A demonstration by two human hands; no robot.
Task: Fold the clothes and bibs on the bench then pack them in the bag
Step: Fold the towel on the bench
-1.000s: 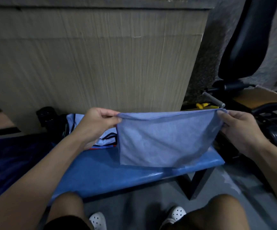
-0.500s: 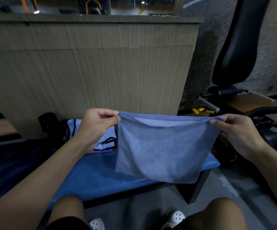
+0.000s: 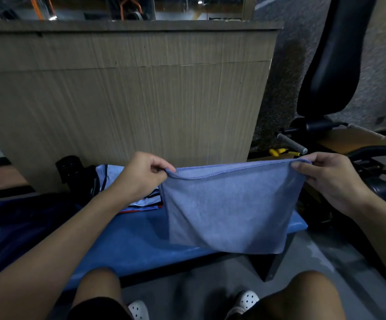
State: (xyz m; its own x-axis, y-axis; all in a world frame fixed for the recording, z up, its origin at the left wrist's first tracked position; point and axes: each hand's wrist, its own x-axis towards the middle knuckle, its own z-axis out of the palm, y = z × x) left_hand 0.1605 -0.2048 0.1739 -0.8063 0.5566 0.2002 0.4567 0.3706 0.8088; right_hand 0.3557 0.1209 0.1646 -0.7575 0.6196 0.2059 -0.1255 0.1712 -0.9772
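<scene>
- Blue cloth point(image 3: 229, 211) hangs in the air in front of the person. Its top edge is stretched between both hands, and its lower edge dangles just past the near edge of the desk point(image 3: 129, 245).
- The left hand point(image 3: 141, 176) pinches the top left corner, with its fingers point(image 3: 159, 165) curled tight on the hem against the thumb.
- The right hand point(image 3: 330, 181) pinches the top right corner the same way, fingers point(image 3: 302, 168) closed on the hem.
- Two stitched edges run along the top, so the cloth looks doubled, with one fold probably made.
- It should handle as light, thin and limp, with no stiffness of its own. It sags in the middle and will slump wherever it is not held. It does not look fragile, and the weave seems grippy rather than slick.
- The best hold is at the corners and along the hem, as now; a grip in the middle would bunch it.
- The next fold likely calls for laying it flat on the desk, or bringing corner to corner.
- A pale striped garment point(image 3: 113, 175) lies on the desk behind the left hand, and what looks like a dark blue bag point(image 3: 21, 222) sits at the far left.
</scene>
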